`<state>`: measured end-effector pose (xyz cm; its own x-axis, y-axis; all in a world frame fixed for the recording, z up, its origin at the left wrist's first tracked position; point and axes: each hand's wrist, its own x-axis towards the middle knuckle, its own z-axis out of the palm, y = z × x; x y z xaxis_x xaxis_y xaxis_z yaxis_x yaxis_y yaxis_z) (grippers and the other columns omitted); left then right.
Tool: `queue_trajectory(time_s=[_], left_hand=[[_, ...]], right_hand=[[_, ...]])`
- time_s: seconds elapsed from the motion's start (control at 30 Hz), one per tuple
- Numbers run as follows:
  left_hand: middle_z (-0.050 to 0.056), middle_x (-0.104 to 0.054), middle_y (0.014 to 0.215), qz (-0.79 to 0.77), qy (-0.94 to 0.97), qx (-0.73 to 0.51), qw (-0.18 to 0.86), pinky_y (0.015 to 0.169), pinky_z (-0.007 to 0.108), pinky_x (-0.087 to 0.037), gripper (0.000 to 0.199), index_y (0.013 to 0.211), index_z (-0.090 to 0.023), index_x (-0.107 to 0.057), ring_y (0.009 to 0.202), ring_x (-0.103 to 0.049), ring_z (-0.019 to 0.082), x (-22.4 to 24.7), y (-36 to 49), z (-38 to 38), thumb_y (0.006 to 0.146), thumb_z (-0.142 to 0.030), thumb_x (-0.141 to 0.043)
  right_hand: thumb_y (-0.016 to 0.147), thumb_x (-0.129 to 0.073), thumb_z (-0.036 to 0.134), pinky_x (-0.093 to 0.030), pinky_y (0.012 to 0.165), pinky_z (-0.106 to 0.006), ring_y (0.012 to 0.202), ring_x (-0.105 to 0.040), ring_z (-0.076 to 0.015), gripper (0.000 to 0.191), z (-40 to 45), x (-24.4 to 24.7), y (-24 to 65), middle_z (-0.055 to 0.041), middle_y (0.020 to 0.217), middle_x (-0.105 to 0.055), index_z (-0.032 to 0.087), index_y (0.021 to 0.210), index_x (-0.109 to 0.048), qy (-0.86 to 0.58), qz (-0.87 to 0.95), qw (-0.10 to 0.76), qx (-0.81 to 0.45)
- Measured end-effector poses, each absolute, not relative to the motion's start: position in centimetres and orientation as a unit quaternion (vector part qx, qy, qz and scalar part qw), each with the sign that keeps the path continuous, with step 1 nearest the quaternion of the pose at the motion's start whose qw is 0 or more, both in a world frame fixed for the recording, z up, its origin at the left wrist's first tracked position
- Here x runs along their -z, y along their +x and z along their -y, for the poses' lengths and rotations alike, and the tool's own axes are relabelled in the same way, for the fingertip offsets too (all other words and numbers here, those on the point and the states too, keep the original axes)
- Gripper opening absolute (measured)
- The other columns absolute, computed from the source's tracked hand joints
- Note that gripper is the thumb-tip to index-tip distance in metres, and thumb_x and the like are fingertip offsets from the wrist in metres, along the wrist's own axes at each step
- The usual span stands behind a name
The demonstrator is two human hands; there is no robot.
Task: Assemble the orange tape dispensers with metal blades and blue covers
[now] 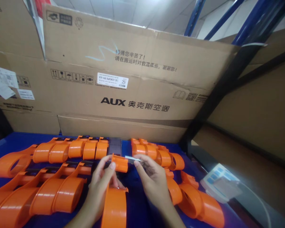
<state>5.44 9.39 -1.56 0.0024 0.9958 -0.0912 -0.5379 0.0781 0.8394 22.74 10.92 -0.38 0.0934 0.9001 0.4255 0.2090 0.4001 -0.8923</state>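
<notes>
Pinching an orange piece (121, 164), left hand (104, 174) covers its left end; right hand (153, 174) pinches a toothed strip (131, 158) at the other.

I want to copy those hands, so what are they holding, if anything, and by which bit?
The left hand grips an orange plastic piece at its upper part; the right hand pinches a toothed metal strip by one end.

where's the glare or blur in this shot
Head view: pale highlights on the glossy orange parts; head view: the pale device at right looks hazy and blurred; head view: the large AUX lettering reads clearly.
</notes>
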Motion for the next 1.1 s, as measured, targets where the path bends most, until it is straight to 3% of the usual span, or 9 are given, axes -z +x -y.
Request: queue_trajectory(time_s=[0.2,0.33,0.53,0.7,0.9,1.1], left_hand=[[-0.005,-0.063,0.053,-0.379,0.34,-0.608,0.609,0.059,0.034,-0.06,0.062,0.13,-0.024,-0.06,0.051,-0.068,0.022,1.9,5.9,-9.1,0.082,-0.06,-0.075],[-0.006,-0.061,0.051,-0.387,0.314,-0.615,0.611,0.055,0.032,-0.059,0.055,0.119,-0.023,-0.065,0.048,-0.067,0.021,1.5,5.8,-9.3,0.08,-0.061,-0.076],[-0.005,-0.062,0.051,-0.356,0.286,-0.637,0.621,0.055,0.032,-0.058,0.045,0.1,-0.024,-0.067,0.049,-0.068,0.021,1.6,5.2,-9.8,0.078,-0.061,-0.078],[-0.006,-0.064,0.05,-0.379,0.314,-0.633,0.597,0.056,0.033,-0.059,0.053,0.11,-0.023,-0.062,0.046,-0.066,0.021,2.8,4.7,-11.1,0.076,-0.059,-0.081],[-0.006,-0.065,0.052,-0.375,0.343,-0.634,0.583,0.053,0.03,-0.057,0.055,0.123,-0.024,-0.054,0.047,-0.066,0.02,3.0,4.7,-11.2,0.084,-0.056,-0.075],[-0.007,-0.061,0.056,-0.367,0.362,-0.622,0.589,0.058,0.034,-0.06,0.049,0.127,-0.023,-0.055,0.05,-0.064,0.018,1.9,4.9,-10.0,0.091,-0.052,-0.07]], right_hand=[[0.094,-0.071,0.041,-0.057,0.081,-0.035,0.087,-0.074,-0.0242,0.024,-11.1,0.8,22.7,-0.0056,0.094,-0.079,0.022,0.109,-0.072,-0.465,0.61,0.562,-0.309],[0.094,-0.072,0.041,-0.059,0.085,-0.037,0.096,-0.075,-0.0253,0.031,-11.4,0.6,22.6,-0.0072,0.105,-0.08,0.024,0.119,-0.069,-0.45,0.584,0.595,-0.32],[0.094,-0.07,0.042,-0.059,0.089,-0.042,0.094,-0.076,-0.0274,0.025,-11.4,0.6,22.7,-0.0093,0.107,-0.081,0.022,0.107,-0.078,-0.477,0.579,0.587,-0.304],[0.095,-0.069,0.04,-0.058,0.092,-0.043,0.098,-0.076,-0.0282,0.022,-11.2,1.1,22.7,-0.0087,0.109,-0.081,0.024,0.107,-0.08,-0.46,0.603,0.578,-0.3],[0.095,-0.069,0.04,-0.059,0.083,-0.038,0.09,-0.075,-0.0264,0.022,-11.3,1.0,22.7,-0.0079,0.098,-0.08,0.023,0.104,-0.079,-0.456,0.621,0.564,-0.297],[0.098,-0.066,0.038,-0.057,0.08,-0.035,0.087,-0.072,-0.0241,0.02,-10.6,0.2,22.4,-0.0066,0.096,-0.076,0.022,0.099,-0.078,-0.445,0.66,0.537,-0.279]])
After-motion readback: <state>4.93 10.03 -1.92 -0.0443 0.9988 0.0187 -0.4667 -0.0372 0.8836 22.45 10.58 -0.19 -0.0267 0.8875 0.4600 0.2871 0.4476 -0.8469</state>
